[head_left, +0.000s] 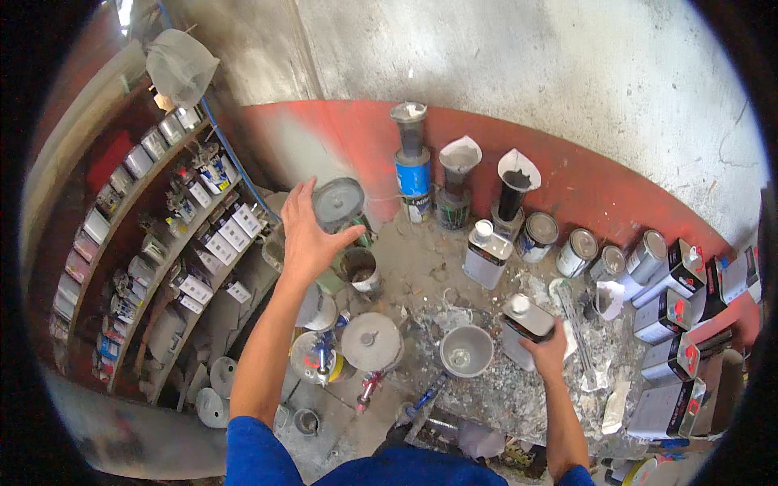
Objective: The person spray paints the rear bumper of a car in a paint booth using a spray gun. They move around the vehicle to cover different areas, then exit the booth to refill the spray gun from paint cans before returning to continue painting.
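My left hand (308, 235) is raised over the left part of the bench, gripping a round grey tin lid (338, 202) by its edge. Just below it stands an open paint tin (360, 269). My right hand (545, 348) grips the lower end of a rectangular metal can with a white cap (525, 317), which rests on the paint-spattered bench (421, 275). A grey plastic cup (465, 350) stands empty between my two arms, to the left of the can.
A second capped rectangular can (486, 253), round tins (537, 236) and paper-cone strainers on tins (459, 174) line the red-and-white wall. Boxed cans (673, 356) are stacked at the right. Shelves of small tins (186, 243) run along the left. Lidded tins (371, 341) sit near the bench's front.
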Demonstrator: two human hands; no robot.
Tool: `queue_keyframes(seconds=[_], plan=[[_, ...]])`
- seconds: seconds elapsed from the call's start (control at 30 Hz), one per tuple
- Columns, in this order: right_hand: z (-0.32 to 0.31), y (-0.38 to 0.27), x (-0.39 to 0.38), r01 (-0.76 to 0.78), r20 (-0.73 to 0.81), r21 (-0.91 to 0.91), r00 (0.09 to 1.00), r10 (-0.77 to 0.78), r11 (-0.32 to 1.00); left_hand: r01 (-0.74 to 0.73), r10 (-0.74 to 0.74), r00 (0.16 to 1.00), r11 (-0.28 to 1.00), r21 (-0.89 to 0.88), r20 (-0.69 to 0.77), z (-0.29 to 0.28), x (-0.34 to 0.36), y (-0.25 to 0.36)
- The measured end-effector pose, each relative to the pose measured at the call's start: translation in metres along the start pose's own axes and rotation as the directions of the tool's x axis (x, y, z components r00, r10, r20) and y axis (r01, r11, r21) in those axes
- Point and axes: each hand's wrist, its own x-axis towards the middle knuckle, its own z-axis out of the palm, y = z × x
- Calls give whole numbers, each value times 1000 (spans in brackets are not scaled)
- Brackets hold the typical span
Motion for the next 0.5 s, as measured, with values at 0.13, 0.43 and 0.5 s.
queue_keyframes(seconds=[0.13, 0.43, 0.5], plan=[[89, 3, 38, 23, 179, 141, 983, -48, 990, 341, -324, 931, 936, -87, 170, 9, 21, -37], [122, 16, 61, 168, 200, -29, 967, -158, 985, 268, -259, 959, 960, -76, 113, 48, 43, -49], [111, 15, 60, 262, 128, -75, 959, -251, 962, 265, -255, 963, 954, -140, 89, 36, 29, -35]])
